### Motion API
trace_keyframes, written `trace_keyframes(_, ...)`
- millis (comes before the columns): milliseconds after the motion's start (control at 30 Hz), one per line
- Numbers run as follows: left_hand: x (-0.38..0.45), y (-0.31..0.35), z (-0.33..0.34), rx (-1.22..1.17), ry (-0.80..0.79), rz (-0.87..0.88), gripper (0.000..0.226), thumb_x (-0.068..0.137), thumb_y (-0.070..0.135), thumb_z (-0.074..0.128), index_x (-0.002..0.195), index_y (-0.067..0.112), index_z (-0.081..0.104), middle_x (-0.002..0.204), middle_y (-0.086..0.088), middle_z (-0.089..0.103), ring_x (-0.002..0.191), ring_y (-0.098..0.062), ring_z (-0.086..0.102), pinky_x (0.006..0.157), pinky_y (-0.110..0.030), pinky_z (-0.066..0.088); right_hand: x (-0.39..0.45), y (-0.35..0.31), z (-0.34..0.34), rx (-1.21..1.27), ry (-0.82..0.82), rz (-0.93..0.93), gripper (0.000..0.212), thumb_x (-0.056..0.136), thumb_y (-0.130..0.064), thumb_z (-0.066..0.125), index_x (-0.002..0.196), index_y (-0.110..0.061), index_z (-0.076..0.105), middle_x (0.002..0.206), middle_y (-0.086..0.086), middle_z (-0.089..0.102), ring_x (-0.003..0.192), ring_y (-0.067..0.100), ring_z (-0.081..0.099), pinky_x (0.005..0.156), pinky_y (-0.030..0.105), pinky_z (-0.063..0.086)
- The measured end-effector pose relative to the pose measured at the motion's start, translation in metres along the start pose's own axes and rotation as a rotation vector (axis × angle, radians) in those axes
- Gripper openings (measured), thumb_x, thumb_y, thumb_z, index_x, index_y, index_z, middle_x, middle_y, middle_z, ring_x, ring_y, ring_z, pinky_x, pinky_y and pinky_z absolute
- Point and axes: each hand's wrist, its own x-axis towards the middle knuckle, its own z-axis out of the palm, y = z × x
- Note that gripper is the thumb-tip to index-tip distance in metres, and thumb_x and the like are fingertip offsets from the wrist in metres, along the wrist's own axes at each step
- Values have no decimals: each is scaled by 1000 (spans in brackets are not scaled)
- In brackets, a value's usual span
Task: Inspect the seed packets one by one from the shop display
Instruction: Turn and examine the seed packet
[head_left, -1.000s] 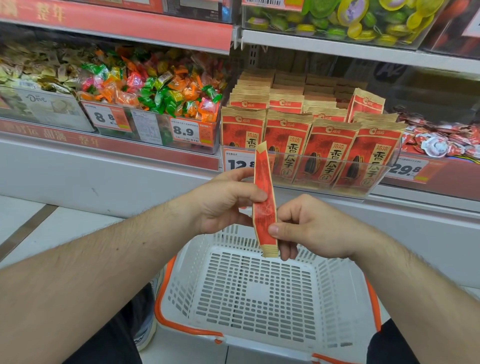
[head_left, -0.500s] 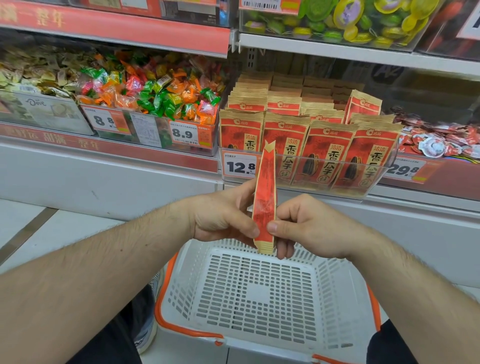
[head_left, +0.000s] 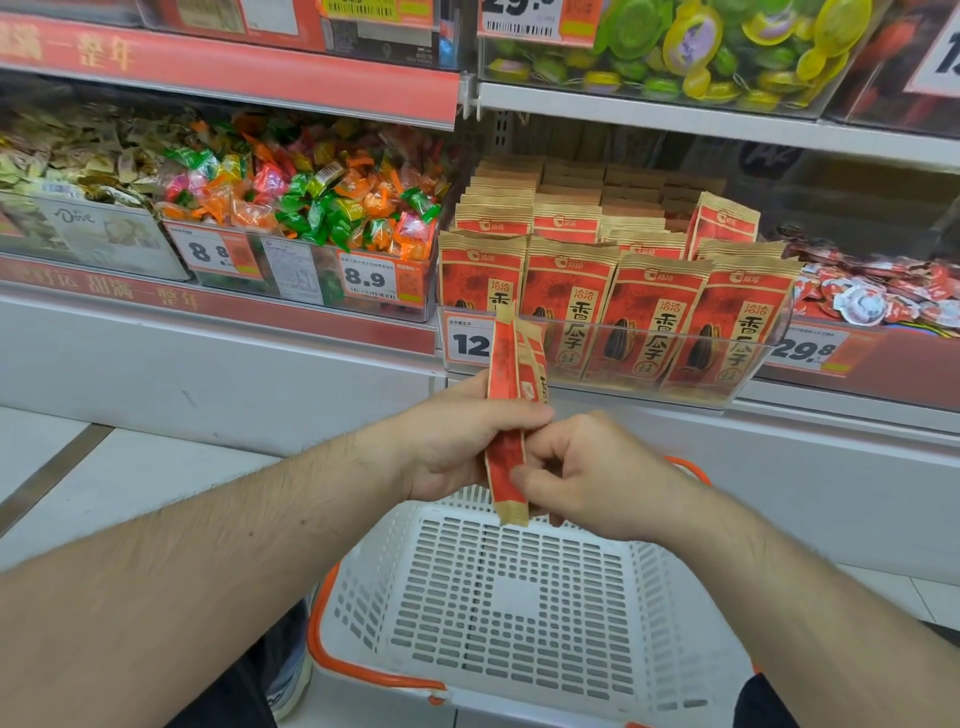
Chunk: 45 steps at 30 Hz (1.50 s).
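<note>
I hold a red and tan seed packet upright and edge-on in front of me, above the basket. My left hand grips its middle with the thumb across the near face. My right hand pinches its lower part from the right with curled fingers. Rows of the same seed packets stand in a clear display tray on the shelf just behind the held one.
A white shopping basket with orange handles sits on the floor below my hands, nothing in it. Bins of wrapped candies fill the shelf to the left, small red packs to the right. Another shelf runs overhead.
My left thumb has moved up over the packet's middle, and the packet has turned slightly so a second face shows. My right hand has slid lower on it. The view has tilted slightly.
</note>
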Motion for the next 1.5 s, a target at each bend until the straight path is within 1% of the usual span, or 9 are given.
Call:
trace_keyframes(167, 3, 0, -6, -86, 67, -45, 46, 84, -13, 38, 124, -4, 58, 108, -21, 66, 92, -33, 64, 79, -43, 57, 7, 6, 0, 101, 24, 79, 25, 92, -30, 65, 71, -16, 66, 69, 3, 71, 65, 19, 68, 67, 40, 57)
trace_keyframes(367, -5, 5, -13, -79, -59, -112, 57, 57, -5, 47, 109, 8, 67, 100, -15, 73, 87, -31, 71, 81, -43, 56, 17, 16, -15, 490, 499, 188, 20, 86, -29, 73, 89, -16, 59, 81, 3, 59, 64, 12, 50, 58, 29, 42)
trace_keyframes(467, -4, 3, -11, -64, -98, -102, 57, 57, -6, 47, 108, 10, 69, 105, -16, 72, 93, -33, 69, 87, -46, 55, 14, 16, -19, 648, 413, 145, 7, 94, -22, 64, 96, -16, 65, 71, 0, 62, 54, 10, 49, 49, 22, 40)
trace_keyframes(700, -1, 10, -17, -33, 66, 121, 39, 77, 21, 66, 115, 14, 72, 126, -21, 65, 113, -39, 61, 101, -61, 46, 10, 15, -18, 664, 449, 63, 17, 93, -10, 63, 76, -11, 62, 53, -1, 58, 43, 10, 48, 44, 22, 41)
trace_keyframes(900, -2, 8, -24, -59, 27, 156, 31, 80, 17, 65, 108, 10, 76, 120, -21, 68, 111, -37, 63, 103, -58, 46, 9, 16, -19, 668, 474, -2, 32, 95, -19, 61, 74, 4, 56, 56, 12, 54, 43, 13, 48, 47, 28, 41)
trace_keyframes(1033, -4, 10, -26, 9, 22, 179, 21, 81, 13, 75, 101, 12, 79, 111, -16, 73, 105, -32, 66, 101, -54, 50, 10, 19, -18, 638, 492, -54, 27, 93, -16, 63, 78, 6, 60, 47, 0, 54, 42, 11, 48, 46, 25, 40)
trace_keyframes(1167, -5, 16, -33, 351, 109, 380, 19, 77, 6, 73, 88, 19, 81, 97, -3, 77, 92, -22, 72, 88, -40, 57, 9, 20, -19, 535, 484, -105, 18, 88, -8, 69, 72, -15, 71, 54, -4, 60, 44, 10, 53, 47, 24, 45)
trace_keyframes(1267, -6, 18, -40, 578, 119, 531, 29, 79, -3, 74, 90, 24, 78, 95, 9, 76, 91, -16, 71, 79, -31, 58, 9, 20, -18, 442, 490, -205, 43, 83, -1, 74, 66, -40, 73, 76, -5, 69, 58, 13, 64, 58, 32, 55)
trace_keyframes(1500, -9, 21, -39, 656, 128, 671, 29, 76, 18, 75, 101, 31, 76, 94, 20, 74, 92, -4, 70, 84, -18, 52, 13, 26, -14, 459, 535, -278, 28, 75, -16, 75, 80, -43, 78, 87, -11, 73, 82, 18, 70, 72, 49, 59)
